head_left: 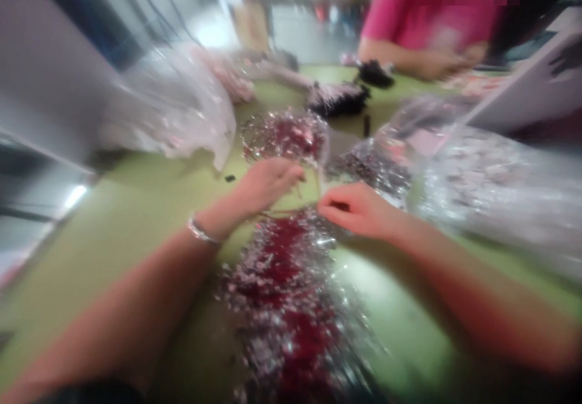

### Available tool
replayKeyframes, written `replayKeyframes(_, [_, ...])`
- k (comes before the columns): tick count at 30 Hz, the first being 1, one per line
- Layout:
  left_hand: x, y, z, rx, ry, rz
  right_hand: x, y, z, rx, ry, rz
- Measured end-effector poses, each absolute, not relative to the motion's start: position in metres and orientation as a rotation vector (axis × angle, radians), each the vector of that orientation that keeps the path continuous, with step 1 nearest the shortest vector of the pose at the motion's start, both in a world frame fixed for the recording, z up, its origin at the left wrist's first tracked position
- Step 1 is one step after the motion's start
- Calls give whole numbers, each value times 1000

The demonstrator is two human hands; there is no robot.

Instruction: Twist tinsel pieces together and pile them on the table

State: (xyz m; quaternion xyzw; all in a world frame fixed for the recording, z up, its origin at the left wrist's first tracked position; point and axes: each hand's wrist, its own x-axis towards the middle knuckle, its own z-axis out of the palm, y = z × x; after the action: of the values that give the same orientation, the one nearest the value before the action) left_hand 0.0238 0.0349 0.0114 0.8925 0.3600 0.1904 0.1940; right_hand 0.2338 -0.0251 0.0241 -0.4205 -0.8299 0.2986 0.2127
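Motion blur softens the whole view. A long dark red strip with shiny silver fringe (291, 270) runs up the table's middle between my forearms. Above its far end, my left hand (273, 182), with a silver bracelet at the wrist, has its fingers loosely stretched and partly apart. My right hand (357, 208) is closed in a pinch at the right of that end; whatever its fingertips hold is too small and smeared to name. Just beyond my left hand lies a red bundle with silver loops (295, 134).
Clear plastic bags (182, 107) lie at the left, and a large filled plastic bag (500, 179) at the right. Black-and-pale tufted bundles (339, 97) lie further back on the green table (150, 210). Across it, a person in a pink shirt (391, 16) works with their hands.
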Motion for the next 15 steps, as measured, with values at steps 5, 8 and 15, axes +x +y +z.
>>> replayKeyframes(5, [29,41,-2,2652,1138,322,255,-8,16,-1219,-2315,528])
replayKeyframes(8, [23,45,-3,2705,1128,215,275,7,7,-1618,-2314,105])
replayKeyframes(15, [-11,58,10,2715,1161,-15,285,18,-5,-1860,-2565,-205])
